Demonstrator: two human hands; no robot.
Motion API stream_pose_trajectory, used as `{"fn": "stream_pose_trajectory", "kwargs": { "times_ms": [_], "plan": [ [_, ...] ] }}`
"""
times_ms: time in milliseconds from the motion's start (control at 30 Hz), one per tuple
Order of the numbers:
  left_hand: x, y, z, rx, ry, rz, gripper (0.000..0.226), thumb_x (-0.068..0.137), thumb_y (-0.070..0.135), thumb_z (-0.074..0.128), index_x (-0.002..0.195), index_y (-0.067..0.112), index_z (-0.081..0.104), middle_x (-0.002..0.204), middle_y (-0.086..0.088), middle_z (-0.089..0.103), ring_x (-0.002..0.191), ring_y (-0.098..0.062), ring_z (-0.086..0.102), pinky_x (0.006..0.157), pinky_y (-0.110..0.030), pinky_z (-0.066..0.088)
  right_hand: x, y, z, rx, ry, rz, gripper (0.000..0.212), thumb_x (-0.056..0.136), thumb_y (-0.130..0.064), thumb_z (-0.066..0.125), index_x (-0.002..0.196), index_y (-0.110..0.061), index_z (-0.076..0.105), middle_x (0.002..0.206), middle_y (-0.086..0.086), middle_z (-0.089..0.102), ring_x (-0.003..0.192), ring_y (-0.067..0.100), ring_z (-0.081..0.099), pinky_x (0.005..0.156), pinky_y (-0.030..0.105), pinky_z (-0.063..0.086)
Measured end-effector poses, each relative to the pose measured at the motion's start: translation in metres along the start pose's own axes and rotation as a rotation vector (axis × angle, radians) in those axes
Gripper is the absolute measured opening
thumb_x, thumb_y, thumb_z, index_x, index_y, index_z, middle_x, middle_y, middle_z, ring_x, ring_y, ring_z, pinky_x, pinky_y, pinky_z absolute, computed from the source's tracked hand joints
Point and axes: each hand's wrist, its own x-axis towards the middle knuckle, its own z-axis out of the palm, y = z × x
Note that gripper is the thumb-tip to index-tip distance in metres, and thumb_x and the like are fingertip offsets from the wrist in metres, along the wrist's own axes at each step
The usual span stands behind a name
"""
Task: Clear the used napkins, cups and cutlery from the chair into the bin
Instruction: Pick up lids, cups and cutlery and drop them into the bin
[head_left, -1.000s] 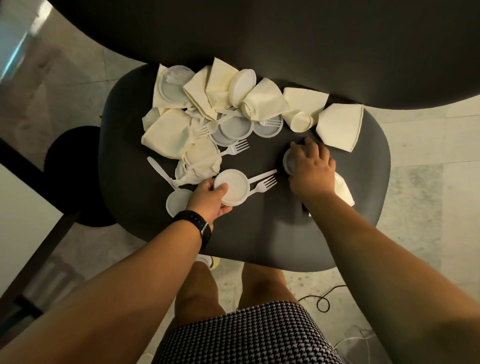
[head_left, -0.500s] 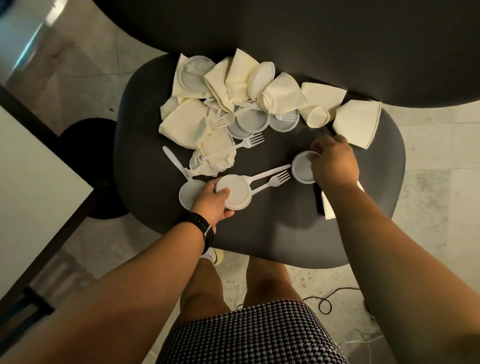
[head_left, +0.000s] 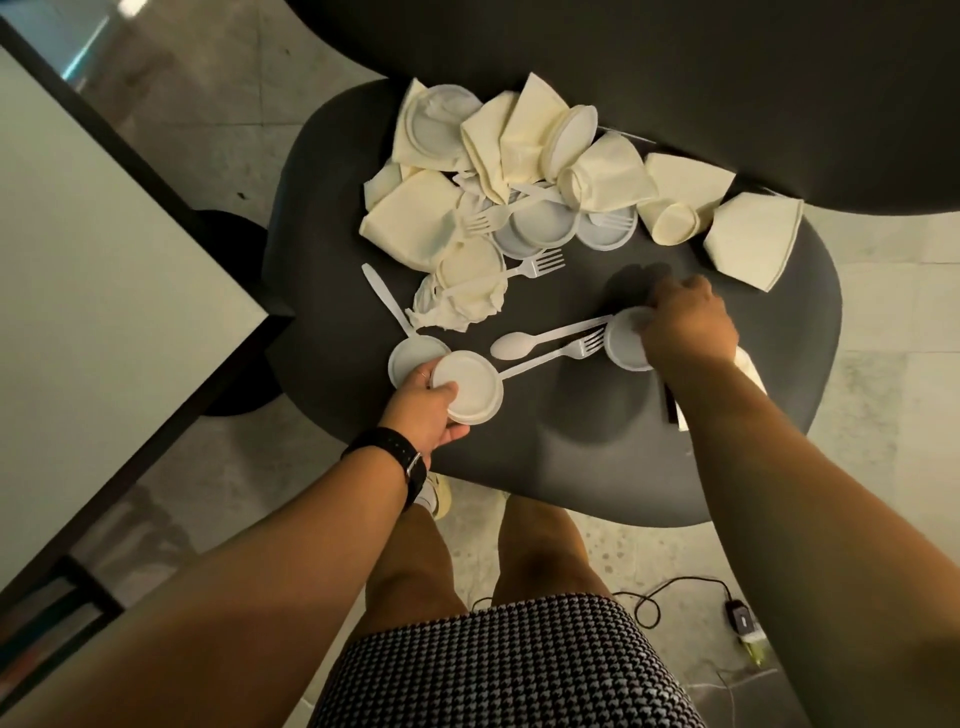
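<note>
**Q:** On the dark chair seat (head_left: 545, 447), what is each hand doing, and where does the litter lie?

**A:** Left hand (head_left: 423, 415) pinches a small white plastic plate (head_left: 467, 387) by its near rim, thumb on top. Right hand (head_left: 685, 327) curls over a white cup (head_left: 626, 340), fingers at its rim. Napkins (head_left: 410, 221), further plates, a paper cup (head_left: 672, 223) and forks are heaped toward the backrest (head_left: 675, 78). No bin is in view.

**Q:** What could go wrong from here?

**A:** A fork (head_left: 550, 353) appears to have its handle tucked under the held plate and its tines just beside the cup; a spoon (head_left: 519, 344) lies alongside. Lifting either hand may, in my judgement, drag or flick this cutlery. A second plate (head_left: 410, 358) touches the held one and may shift with it, together with the knife (head_left: 387, 299) resting on its rim. The cup, gripped from above, could tip.

**Q:** Which edges and what open room matter?

**A:** Bare seat lies near the front edge, between the arms. The left edge is near the second plate; a white table (head_left: 104, 270) stands beside it. A napkin (head_left: 748, 366) under the right wrist sits at the right edge and could fall to the floor (head_left: 883, 338).
</note>
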Motion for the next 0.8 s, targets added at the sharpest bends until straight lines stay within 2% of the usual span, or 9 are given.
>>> {"fn": "stream_pose_trajectory", "kwargs": {
  "times_ms": [67,133,200,267,333,400,500,633,800],
  "plan": [
    [-0.002,-0.001,-0.004,-0.001,-0.014,0.005,0.037,0.097,0.01,0.048,0.127,0.032,0.049,0.138,-0.006,0.045,0.122,-0.03,0.049,0.069,-0.036,0.053,-0.003,-0.006,-0.009,0.139,0.039,-0.02,0.031,0.092,-0.021,0.057,0.122,-0.012,0.057,0.125,0.018,0.049,0.114,0.038,0.052,0.084,0.038,0.042],
    [-0.003,-0.002,-0.01,0.004,-0.022,0.014,0.042,0.096,0.006,0.047,0.128,0.034,0.049,0.14,-0.004,0.039,0.125,-0.032,0.045,0.075,-0.04,0.054,-0.016,-0.022,-0.017,0.373,0.042,-0.032,0.025,0.09,-0.021,0.062,0.114,-0.013,0.063,0.112,0.011,0.059,0.101,0.029,0.058,0.075,0.029,0.039],
    [-0.005,-0.001,-0.016,0.0,-0.021,0.027,0.049,0.097,0.003,0.046,0.133,0.036,0.047,0.14,-0.003,0.034,0.127,-0.032,0.042,0.078,-0.043,0.054,-0.037,-0.046,-0.017,0.607,-0.076,-0.071,0.019,0.086,-0.019,0.069,0.105,-0.016,0.066,0.095,0.005,0.064,0.084,0.022,0.06,0.07,0.028,0.042],
    [-0.008,0.0,-0.022,-0.015,-0.045,0.057,0.044,0.099,0.007,0.043,0.131,0.036,0.049,0.139,-0.002,0.036,0.124,-0.03,0.044,0.074,-0.041,0.054,-0.057,-0.073,-0.005,0.697,-0.221,-0.125,0.014,0.082,-0.018,0.073,0.094,-0.022,0.065,0.086,0.002,0.065,0.076,0.021,0.061,0.069,0.034,0.049],
    [-0.01,0.001,-0.026,-0.07,-0.058,0.051,0.034,0.1,0.013,0.041,0.126,0.033,0.052,0.134,-0.003,0.044,0.115,-0.028,0.049,0.069,-0.038,0.053,-0.07,-0.096,0.012,0.671,-0.32,-0.159,0.014,0.081,-0.02,0.074,0.091,-0.024,0.065,0.086,0.002,0.064,0.075,0.021,0.06,0.07,0.036,0.052],
    [-0.011,0.002,-0.03,-0.145,-0.045,-0.001,0.027,0.1,0.024,0.044,0.125,0.03,0.052,0.127,-0.005,0.051,0.11,-0.029,0.053,0.067,-0.039,0.052,-0.08,-0.114,0.026,0.6,-0.351,-0.166,0.015,0.083,-0.023,0.072,0.097,-0.023,0.066,0.09,0.0,0.064,0.08,0.018,0.059,0.069,0.029,0.048],
    [-0.009,0.0,-0.043,-0.145,-0.047,-0.017,0.033,0.097,0.036,0.051,0.128,0.026,0.05,0.124,-0.007,0.057,0.109,-0.029,0.058,0.071,-0.04,0.054,-0.094,-0.135,0.046,0.594,-0.382,-0.18,0.021,0.083,-0.024,0.07,0.103,-0.02,0.064,0.101,0.002,0.066,0.091,0.019,0.062,0.077,0.033,0.053],
    [0.001,-0.008,-0.061,-0.081,0.024,0.058,0.021,0.095,0.013,0.056,0.111,0.026,0.052,0.12,-0.007,0.057,0.107,-0.027,0.057,0.083,-0.043,0.054,-0.102,-0.148,0.059,0.537,-0.306,-0.266,0.035,0.08,-0.033,0.073,0.11,-0.018,0.063,0.11,0.005,0.061,0.095,0.021,0.061,0.074,0.029,0.046],
    [0.014,-0.016,-0.087,-0.061,0.133,0.124,0.03,0.09,0.011,0.06,0.111,0.031,0.053,0.127,-0.008,0.053,0.118,-0.032,0.052,0.094,-0.052,0.051,-0.097,-0.164,0.065,0.387,-0.2,-0.261,0.07,0.072,-0.048,0.078,0.126,-0.017,0.046,0.129,0.008,0.046,0.111,0.028,0.056,0.086,0.042,0.051]
  ]
}}
